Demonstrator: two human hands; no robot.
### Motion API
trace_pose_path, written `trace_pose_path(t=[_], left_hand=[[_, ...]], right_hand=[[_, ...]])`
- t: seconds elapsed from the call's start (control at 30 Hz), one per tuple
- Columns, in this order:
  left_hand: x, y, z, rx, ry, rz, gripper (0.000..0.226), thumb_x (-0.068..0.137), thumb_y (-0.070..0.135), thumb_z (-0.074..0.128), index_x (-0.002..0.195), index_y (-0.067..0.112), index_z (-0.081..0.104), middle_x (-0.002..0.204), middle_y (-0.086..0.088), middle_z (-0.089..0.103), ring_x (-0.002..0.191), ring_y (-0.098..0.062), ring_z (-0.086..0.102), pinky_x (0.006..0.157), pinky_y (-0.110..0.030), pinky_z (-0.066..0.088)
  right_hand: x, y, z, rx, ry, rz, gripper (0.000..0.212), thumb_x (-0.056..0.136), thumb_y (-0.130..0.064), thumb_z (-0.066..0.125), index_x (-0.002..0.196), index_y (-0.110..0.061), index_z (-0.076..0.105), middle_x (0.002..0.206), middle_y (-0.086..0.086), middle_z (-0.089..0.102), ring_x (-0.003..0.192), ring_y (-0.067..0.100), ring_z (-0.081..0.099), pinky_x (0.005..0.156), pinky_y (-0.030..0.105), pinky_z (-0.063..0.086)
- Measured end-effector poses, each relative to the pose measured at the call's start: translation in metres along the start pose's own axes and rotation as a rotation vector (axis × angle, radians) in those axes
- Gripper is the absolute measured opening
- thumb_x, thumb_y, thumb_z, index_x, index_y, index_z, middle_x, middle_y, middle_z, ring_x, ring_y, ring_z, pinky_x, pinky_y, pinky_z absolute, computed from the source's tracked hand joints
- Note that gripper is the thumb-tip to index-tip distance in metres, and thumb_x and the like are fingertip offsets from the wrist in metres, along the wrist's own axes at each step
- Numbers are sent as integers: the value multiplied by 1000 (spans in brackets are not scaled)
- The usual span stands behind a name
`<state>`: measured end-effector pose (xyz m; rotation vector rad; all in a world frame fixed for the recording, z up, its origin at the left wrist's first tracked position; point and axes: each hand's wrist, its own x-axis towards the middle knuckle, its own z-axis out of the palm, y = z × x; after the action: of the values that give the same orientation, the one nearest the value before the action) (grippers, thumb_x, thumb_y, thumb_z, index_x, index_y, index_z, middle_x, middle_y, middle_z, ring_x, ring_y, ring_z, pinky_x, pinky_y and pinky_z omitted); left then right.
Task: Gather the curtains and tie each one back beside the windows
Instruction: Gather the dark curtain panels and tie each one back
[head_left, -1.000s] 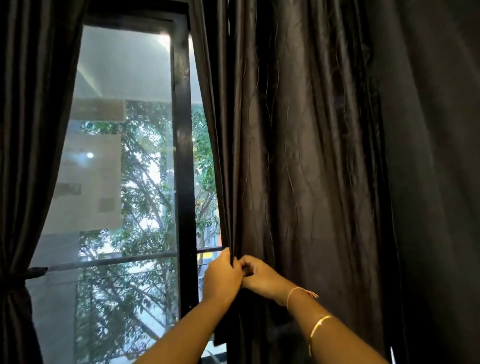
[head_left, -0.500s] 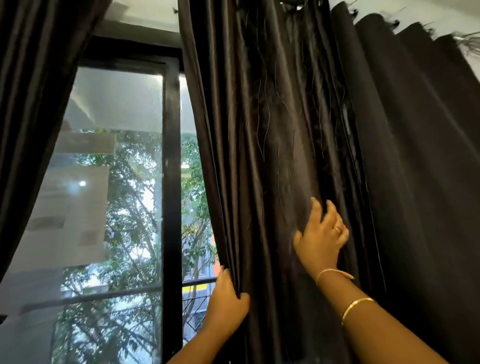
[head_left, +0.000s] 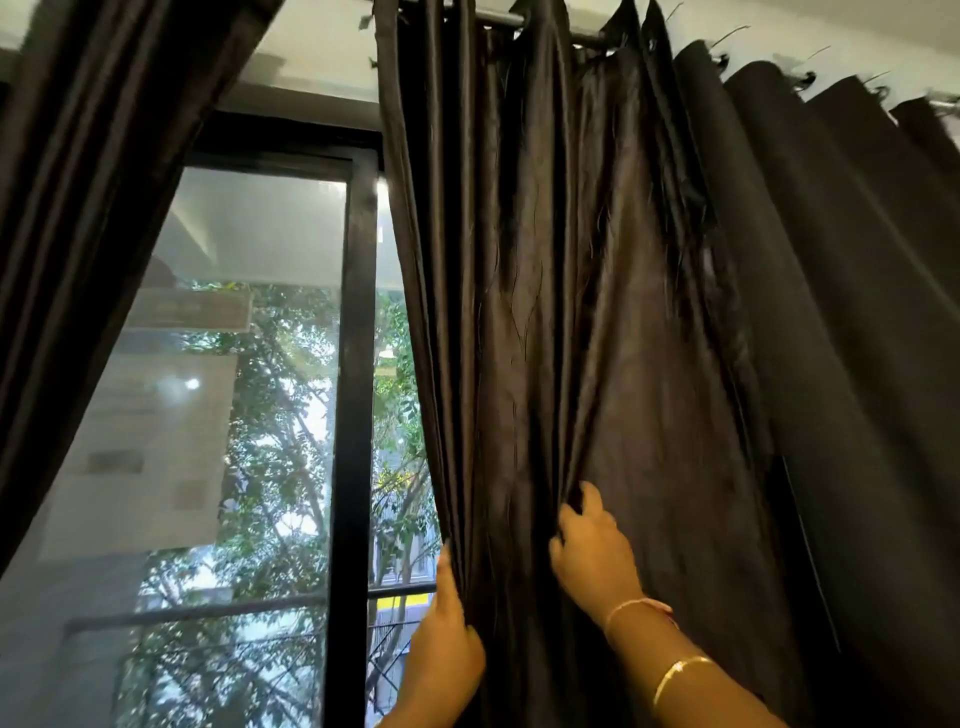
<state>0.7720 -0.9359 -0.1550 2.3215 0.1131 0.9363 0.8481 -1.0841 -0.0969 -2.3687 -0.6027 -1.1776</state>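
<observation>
A dark brown satin curtain (head_left: 545, 291) hangs in folds from a rod (head_left: 498, 18) at the top, covering the right part of the window (head_left: 249, 415). My left hand (head_left: 447, 660) grips the curtain's left edge low down, fingers wrapped round the bunched folds. My right hand (head_left: 592, 556) is a little higher and to the right, its fingers curled into a fold of the same curtain and pulling it leftward. Another dark curtain (head_left: 78, 208) hangs at the far left, drawn aside from the glass.
A black vertical window frame bar (head_left: 356, 415) stands just left of the curtain edge. A plain darker curtain panel (head_left: 857, 364) hangs to the right on the same rod. Trees and a building show through the glass.
The view has tilted upward, bringing the rod into sight. My right hand went from lying flat on the curtain to curling into a fold nearer my left hand, which keeps holding the edge.
</observation>
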Motion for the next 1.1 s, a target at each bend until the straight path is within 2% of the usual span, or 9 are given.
trace_pose_path(t=[0.13,0.23,0.4,0.5,0.63,0.77,0.83,0.93,1.1], left_hand=[[-5,-26,-19,42,143,12,78,91,10,42,147,31,-7,124,-2,56,83,-16,55,58,-8,41],[-5,-51,-35,-14,258,78,76,89,10,45,145,38,2,133,-4,51,106,-26,59,82,-30,46],[-6,-88,-66,57,363,-8,50,96,27,49,142,33,31,124,-15,58,100,-27,57,81,-34,45],[-7,-97,-81,50,354,47,73,93,10,45,147,32,1,118,7,52,88,-15,57,65,-19,42],[-11,-89,-85,-7,294,130,69,95,15,37,138,60,7,105,28,54,83,6,60,62,-8,43],[-11,-84,-78,43,289,130,74,92,13,38,143,51,0,120,-3,61,87,-21,64,67,-28,45],[-8,-84,-75,32,273,154,74,91,12,41,144,44,0,139,-8,48,103,-30,60,72,-29,41],[-3,-80,-66,2,167,165,80,89,10,44,145,37,-6,139,-11,47,103,-31,59,77,-33,45],[-3,-74,-50,-113,-3,121,96,75,-10,41,136,50,-4,95,12,52,62,12,49,59,-6,44]], right_hand=[[9,-53,7,63,-39,-262,28,90,-12,42,115,-7,53,158,14,-5,129,27,40,93,32,41],[10,-112,3,111,-82,-468,26,87,-7,43,110,-3,52,158,18,2,109,36,54,84,40,43],[-5,-182,9,209,-38,-709,21,85,-8,47,103,1,51,151,28,22,87,45,59,67,46,44],[-13,-184,22,263,-51,-613,20,86,-11,45,103,-2,50,154,22,17,87,47,59,66,45,45],[-15,-152,42,91,-174,-328,28,90,-11,41,118,-7,43,156,22,11,95,42,62,73,44,47],[-22,-102,53,-96,-211,-43,27,97,-22,36,121,-11,41,124,16,58,99,31,64,78,39,50],[-27,-91,59,-113,-184,-34,28,97,-20,35,121,-10,43,109,9,65,94,29,64,72,35,49],[-40,-100,67,-59,-206,-120,30,93,-17,39,122,-9,45,105,12,66,94,34,63,70,37,47],[-72,-120,81,142,-295,-221,17,90,-19,45,104,-10,48,102,18,64,91,39,61,62,35,34]])
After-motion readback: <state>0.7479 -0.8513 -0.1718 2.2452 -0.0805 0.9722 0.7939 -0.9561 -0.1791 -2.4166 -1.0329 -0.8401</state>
